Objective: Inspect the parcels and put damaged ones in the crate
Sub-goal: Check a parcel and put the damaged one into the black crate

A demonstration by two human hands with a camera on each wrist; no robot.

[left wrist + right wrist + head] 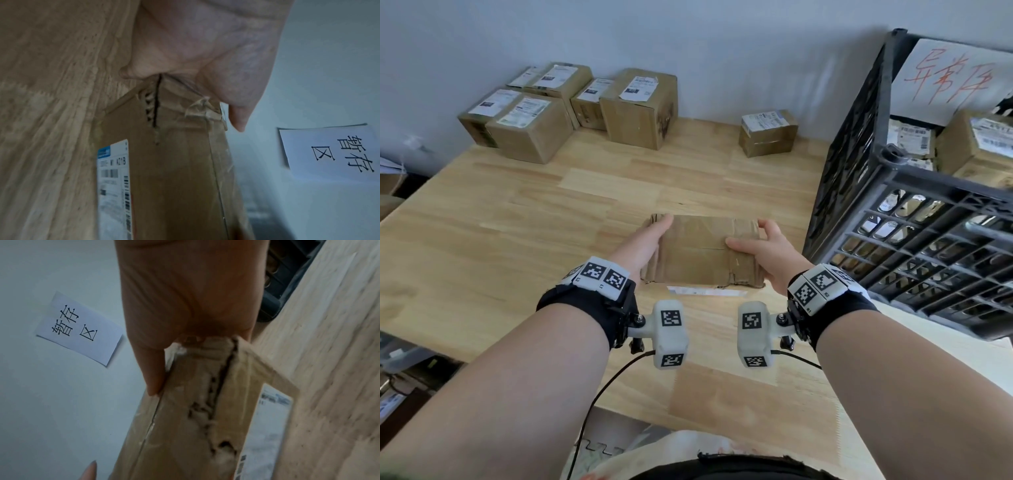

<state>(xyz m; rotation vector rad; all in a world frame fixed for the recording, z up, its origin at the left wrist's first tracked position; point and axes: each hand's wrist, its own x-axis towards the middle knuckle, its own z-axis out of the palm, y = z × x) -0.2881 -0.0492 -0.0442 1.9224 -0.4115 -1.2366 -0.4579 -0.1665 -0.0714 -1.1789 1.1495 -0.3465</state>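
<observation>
I'm inspecting: my left hand (650, 236) and right hand (763, 253) grasp a torn cardboard parcel (698, 250); next, lift it into the crate (914, 219) alongside.

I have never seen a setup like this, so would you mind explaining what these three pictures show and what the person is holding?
No machine here: a person works with bare hands, wearing cameras and marker blocks on the wrists. The large picture comes from a camera on the head, looking down at a wooden table. The other two come from the wrist cameras, looking along each hand.

Both hands hold one flat cardboard parcel by its ends: the left hand on one end, the right hand on the other. Up close, the parcel's ends look torn, with a split in the left wrist view and a ragged tear in the right wrist view.

More labelled boxes stand at the table's far edge, and a black crate, already holding parcels, sits to the right.
</observation>
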